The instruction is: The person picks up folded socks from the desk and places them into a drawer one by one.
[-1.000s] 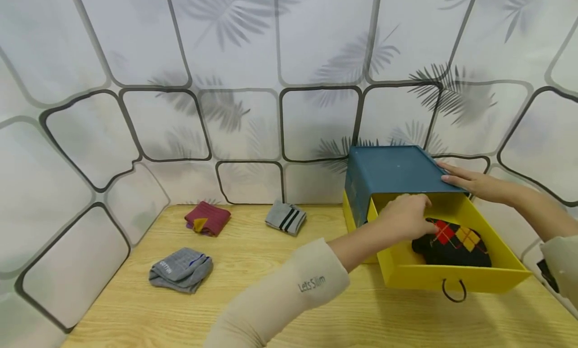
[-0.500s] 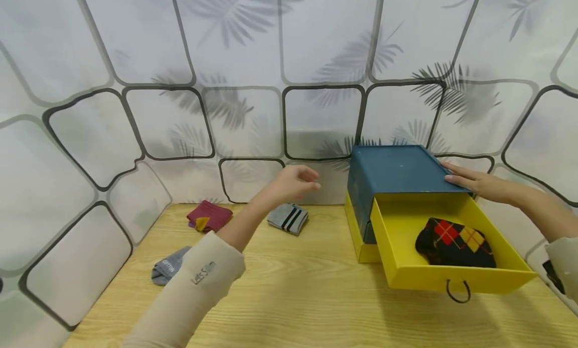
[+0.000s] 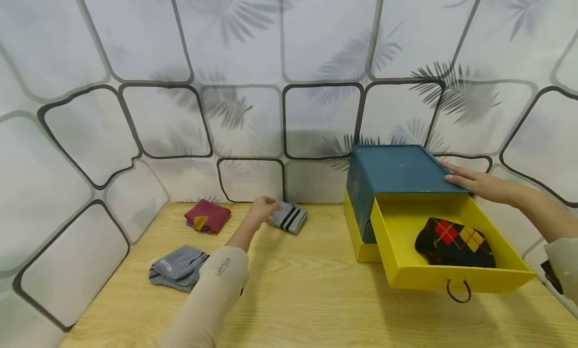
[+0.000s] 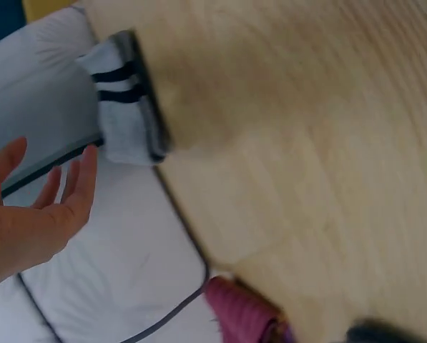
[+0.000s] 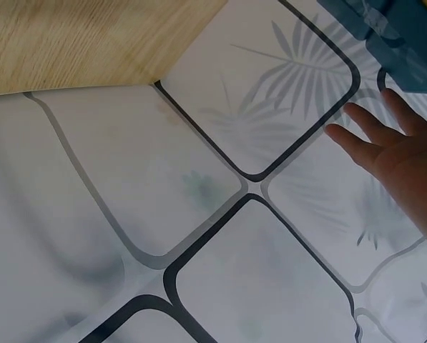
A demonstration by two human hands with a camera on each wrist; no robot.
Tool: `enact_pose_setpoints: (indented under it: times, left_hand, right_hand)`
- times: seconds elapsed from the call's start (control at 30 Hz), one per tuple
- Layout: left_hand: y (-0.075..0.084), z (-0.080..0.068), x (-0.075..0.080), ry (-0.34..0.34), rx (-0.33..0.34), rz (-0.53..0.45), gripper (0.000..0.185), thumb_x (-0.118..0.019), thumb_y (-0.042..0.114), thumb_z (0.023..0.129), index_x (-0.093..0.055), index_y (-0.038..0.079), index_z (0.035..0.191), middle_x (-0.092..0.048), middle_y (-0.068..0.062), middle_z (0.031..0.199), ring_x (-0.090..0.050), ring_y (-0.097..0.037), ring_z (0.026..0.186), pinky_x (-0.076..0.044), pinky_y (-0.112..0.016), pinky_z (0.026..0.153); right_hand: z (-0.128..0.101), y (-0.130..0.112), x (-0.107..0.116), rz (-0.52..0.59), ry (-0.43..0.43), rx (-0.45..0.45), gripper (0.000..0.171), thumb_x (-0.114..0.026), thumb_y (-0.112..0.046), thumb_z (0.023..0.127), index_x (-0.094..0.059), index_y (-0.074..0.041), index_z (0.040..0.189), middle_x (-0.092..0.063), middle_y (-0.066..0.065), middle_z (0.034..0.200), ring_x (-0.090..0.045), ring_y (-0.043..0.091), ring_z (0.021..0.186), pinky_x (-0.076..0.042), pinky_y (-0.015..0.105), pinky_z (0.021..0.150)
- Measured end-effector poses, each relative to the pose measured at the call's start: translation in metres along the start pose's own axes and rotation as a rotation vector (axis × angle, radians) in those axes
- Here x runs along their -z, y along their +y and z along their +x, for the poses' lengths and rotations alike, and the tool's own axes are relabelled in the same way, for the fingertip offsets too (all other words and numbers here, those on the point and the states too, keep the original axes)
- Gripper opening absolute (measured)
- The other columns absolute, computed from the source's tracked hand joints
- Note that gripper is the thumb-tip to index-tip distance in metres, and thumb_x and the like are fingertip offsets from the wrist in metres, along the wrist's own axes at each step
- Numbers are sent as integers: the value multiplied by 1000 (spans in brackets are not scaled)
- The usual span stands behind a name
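My left hand is just left of a folded grey sock with black stripes. In the left wrist view the relaxed, parted fingers of the left hand hold nothing, and the striped sock lies beyond their tips. On the right, my right hand rests with straight fingers on the right edge of a blue box. A yellow drawer juts out of the box's front, with a folded black argyle sock inside it.
A folded maroon sock lies at the back left of the wooden table. Nearer is a folded grey sock marked COTTON, partly behind the left sleeve. A patterned curtain stands behind the table. The drawer has a dark loop handle.
My left hand has left the drawer and moved left across the table to the striped sock, lowering lately. The black argyle sock stays in the drawer. My right hand has stayed on the box.
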State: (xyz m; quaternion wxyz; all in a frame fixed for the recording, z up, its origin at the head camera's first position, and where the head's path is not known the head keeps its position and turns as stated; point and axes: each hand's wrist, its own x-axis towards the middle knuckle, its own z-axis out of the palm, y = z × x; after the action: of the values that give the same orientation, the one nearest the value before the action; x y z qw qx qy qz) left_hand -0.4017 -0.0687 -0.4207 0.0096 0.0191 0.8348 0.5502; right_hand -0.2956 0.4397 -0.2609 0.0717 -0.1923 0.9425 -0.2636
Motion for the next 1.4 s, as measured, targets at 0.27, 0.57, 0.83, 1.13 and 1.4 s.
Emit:
enact_pose_setpoints:
  times: [0.27, 0.57, 0.83, 1.13, 1.4]
  left_hand:
    - [4, -13, -20, 204, 102, 268, 56, -73, 17, 79, -50, -5, 125, -54, -23, 118, -52, -38, 104, -46, -43, 82]
    - [28, -46, -41, 102, 71, 588, 58, -67, 23, 85, -45, 2, 133, -44, -22, 128, -41, -39, 112, -41, -47, 86]
    - [18, -43, -42, -34, -5, 733, 46, -65, 23, 86, -53, 10, 129, -37, -19, 138, -40, -40, 116, -41, -49, 87]
    - [1, -29, -21, -367, -204, 565, 36, -68, 12, 83, -64, 10, 118, -36, -17, 140, -32, -35, 127, -26, -44, 102]
    - [-2, -37, -17, -214, -68, 492, 60, -65, 27, 86, -43, -1, 134, -40, -21, 135, -30, -37, 127, -27, -50, 100]
  right_hand:
    - [2, -2, -3, -7, -1, -26, 62, -32, -31, 101, 6, -12, 147, 2, 35, 143, -3, 61, 123, -11, 73, 85]
    - [3, -6, -2, -28, 2, -50, 63, -32, -32, 101, 6, -8, 147, 0, 37, 142, -4, 61, 122, -11, 73, 86]
    - [3, -3, -1, -7, -2, -23, 62, -31, -30, 101, 6, -11, 147, 3, 35, 143, -3, 60, 123, -11, 72, 85]
    - [1, -3, 0, -3, -1, -26, 63, -32, -31, 101, 6, -10, 147, 2, 36, 143, -3, 61, 122, -10, 73, 85]
    - [2, -3, -2, 7, 1, -4, 62, -32, -29, 101, 6, -11, 147, 3, 36, 143, -2, 60, 123, -9, 73, 85]
